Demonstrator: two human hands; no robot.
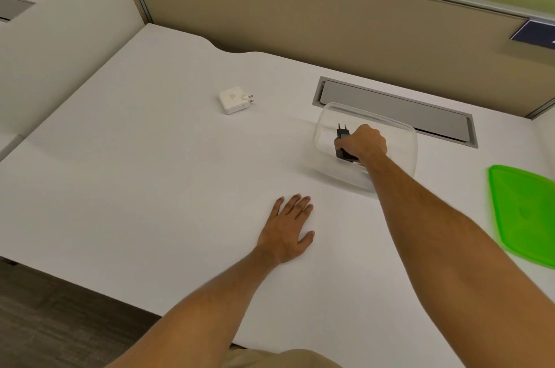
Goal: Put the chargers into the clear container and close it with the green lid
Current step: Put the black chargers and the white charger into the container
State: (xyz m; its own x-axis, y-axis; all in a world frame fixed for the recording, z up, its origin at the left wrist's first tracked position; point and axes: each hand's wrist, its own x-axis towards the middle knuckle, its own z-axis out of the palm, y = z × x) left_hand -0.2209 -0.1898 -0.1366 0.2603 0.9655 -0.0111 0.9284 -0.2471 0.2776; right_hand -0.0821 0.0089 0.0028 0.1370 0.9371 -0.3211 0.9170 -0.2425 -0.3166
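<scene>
A clear container (399, 133) stands on the white desk, right of centre. My right hand (365, 142) reaches into it from above and is shut on a black charger (342, 135), whose prongs point away from me. A white charger (232, 99) with two prongs lies on the desk to the left of the container, apart from both hands. The green lid (522, 211) lies flat at the right edge of the view. My left hand (289, 228) rests palm down on the desk with its fingers spread, holding nothing.
A grey cable hatch (396, 109) is set into the white desk (150, 172) just behind the container. Beige partition panels (300, 7) close off the back and left. The desk's front edge runs at the lower left, with dark floor (45, 307) below.
</scene>
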